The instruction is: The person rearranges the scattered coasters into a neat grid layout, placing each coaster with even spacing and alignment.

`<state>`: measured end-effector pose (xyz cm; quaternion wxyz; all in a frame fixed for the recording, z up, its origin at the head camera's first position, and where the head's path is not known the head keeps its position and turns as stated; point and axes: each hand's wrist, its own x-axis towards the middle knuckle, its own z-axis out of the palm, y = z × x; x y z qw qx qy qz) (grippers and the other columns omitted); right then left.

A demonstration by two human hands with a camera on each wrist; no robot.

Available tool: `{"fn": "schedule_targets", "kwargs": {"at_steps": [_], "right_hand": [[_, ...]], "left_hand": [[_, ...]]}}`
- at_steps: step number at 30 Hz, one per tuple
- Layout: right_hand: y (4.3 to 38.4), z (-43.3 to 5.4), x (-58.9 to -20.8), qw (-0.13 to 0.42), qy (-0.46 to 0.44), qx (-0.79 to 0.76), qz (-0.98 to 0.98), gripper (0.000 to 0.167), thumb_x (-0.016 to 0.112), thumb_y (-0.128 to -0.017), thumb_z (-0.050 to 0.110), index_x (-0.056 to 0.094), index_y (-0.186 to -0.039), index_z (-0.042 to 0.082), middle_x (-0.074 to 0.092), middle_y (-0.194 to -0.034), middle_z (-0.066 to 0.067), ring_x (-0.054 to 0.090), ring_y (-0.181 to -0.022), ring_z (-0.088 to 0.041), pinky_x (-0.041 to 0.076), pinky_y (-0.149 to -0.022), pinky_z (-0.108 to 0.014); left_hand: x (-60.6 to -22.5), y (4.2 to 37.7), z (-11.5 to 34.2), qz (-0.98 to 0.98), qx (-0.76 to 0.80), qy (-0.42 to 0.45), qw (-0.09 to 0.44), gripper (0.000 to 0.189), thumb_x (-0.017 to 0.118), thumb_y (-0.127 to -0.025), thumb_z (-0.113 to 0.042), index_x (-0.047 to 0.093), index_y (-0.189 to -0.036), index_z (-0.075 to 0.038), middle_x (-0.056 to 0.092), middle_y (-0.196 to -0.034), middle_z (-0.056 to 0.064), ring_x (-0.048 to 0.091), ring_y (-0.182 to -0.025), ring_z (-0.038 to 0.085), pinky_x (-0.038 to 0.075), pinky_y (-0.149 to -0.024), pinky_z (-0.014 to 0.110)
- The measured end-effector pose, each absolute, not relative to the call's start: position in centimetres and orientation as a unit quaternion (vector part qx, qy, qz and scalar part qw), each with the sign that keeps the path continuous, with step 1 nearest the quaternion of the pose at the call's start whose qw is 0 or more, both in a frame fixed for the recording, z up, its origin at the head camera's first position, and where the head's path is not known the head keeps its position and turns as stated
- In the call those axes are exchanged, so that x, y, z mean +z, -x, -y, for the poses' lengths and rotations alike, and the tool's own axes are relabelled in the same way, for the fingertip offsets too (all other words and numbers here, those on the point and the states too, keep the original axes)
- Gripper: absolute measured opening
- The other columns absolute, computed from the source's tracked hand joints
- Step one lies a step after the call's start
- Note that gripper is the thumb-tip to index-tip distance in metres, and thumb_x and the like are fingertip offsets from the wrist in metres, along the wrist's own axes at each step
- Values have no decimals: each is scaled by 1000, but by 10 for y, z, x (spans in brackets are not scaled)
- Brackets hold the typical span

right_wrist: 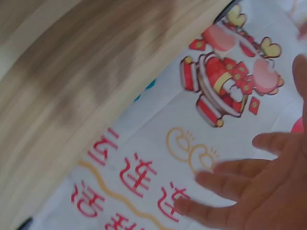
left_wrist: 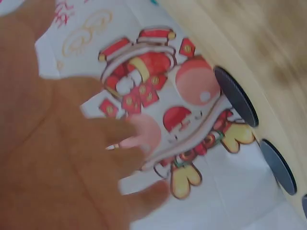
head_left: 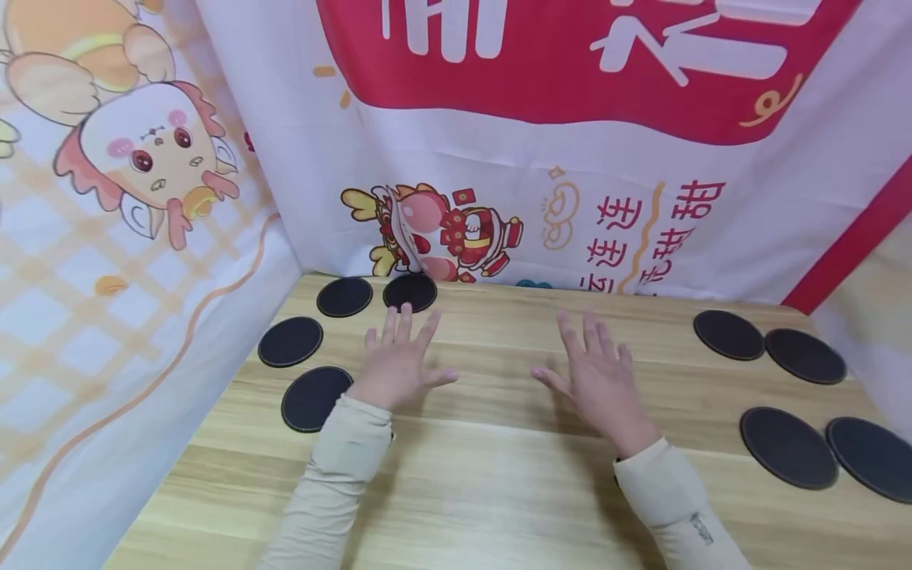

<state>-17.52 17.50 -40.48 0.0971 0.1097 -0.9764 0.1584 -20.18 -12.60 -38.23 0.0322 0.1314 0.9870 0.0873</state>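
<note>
Both hands hover over a wooden table [head_left: 484,475] with fingers spread and nothing held. My left hand [head_left: 399,366] is nearest to a cluster of black round discs on the left; one disc [head_left: 409,293] lies just beyond its fingertips, and another disc [head_left: 313,400] is beside the wrist. To the right of the middle, my right hand [head_left: 598,381] stays apart from any disc. In the left wrist view the left palm and fingers [left_wrist: 62,143] fill the left side. Spread fingers of the right hand [right_wrist: 268,187] show in the right wrist view.
More black discs lie at the left, such as one disc [head_left: 290,342], and several at the right, including a disc [head_left: 728,334] and a disc [head_left: 788,447]. A printed cloth [head_left: 456,150] hangs behind the table; a patterned cloth [head_left: 142,317] borders its left side.
</note>
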Motion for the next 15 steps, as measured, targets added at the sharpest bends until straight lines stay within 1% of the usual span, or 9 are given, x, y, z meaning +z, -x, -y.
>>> {"fn": "schedule_targets", "kwargs": {"at_steps": [2, 4, 7, 9, 12, 13, 15], "right_hand": [[175, -171, -402, 89, -116, 190, 971, 88, 61, -97, 55, 21, -162, 12, 27, -157, -33, 29, -141, -53, 24, -107, -73], [173, -166, -399, 77, -118, 225, 964, 80, 62, -99, 48, 28, -160, 9, 37, -152, -30, 37, -137, -51, 29, -107, -69], [171, -157, -395, 54, -122, 264, 955, 70, 63, -100, 43, 40, -154, 5, 46, -148, -26, 42, -135, -47, 33, -109, -62], [170, -149, -394, 35, -124, 292, 948, 66, 62, -100, 43, 46, -150, 4, 52, -144, -24, 49, -131, -43, 38, -107, -59], [170, -135, -392, 4, -125, 331, 935, 60, 63, -100, 42, 52, -146, 5, 60, -134, -22, 60, -118, -37, 49, -98, -53], [170, -129, -392, -6, -124, 343, 931, 57, 63, -100, 41, 54, -145, 6, 63, -130, -21, 63, -113, -33, 52, -93, -50], [170, -116, -391, -25, -123, 362, 924, 52, 64, -100, 38, 57, -142, 8, 66, -123, -18, 65, -104, -27, 55, -86, -45]], "left_hand": [[-378, 201, 138, -985, 108, -110, 75, 98, 59, -91, -68, 11, -164, -24, 2, -164, 27, -4, -150, 45, 5, -114, 69], [-374, 200, 150, -982, 125, -88, 106, 94, 60, -93, -63, 14, -164, -20, 7, -163, 28, 2, -149, 47, 8, -113, 70], [-366, 199, 172, -980, 140, -64, 123, 87, 63, -95, -53, 25, -161, -10, 24, -158, 31, 19, -146, 50, 19, -109, 74], [-361, 200, 188, -979, 150, -50, 130, 80, 65, -96, -46, 35, -156, -3, 36, -153, 31, 32, -140, 51, 26, -105, 75], [-358, 201, 215, -976, 158, -28, 145, 66, 68, -94, -35, 49, -144, 4, 52, -139, 30, 48, -128, 49, 38, -100, 68], [-357, 200, 225, -976, 157, -17, 150, 61, 69, -93, -32, 53, -138, 7, 55, -135, 30, 51, -124, 49, 40, -99, 65], [-357, 199, 247, -974, 154, 22, 163, 59, 71, -91, -26, 54, -132, 12, 55, -131, 33, 54, -118, 50, 44, -97, 60]]}}
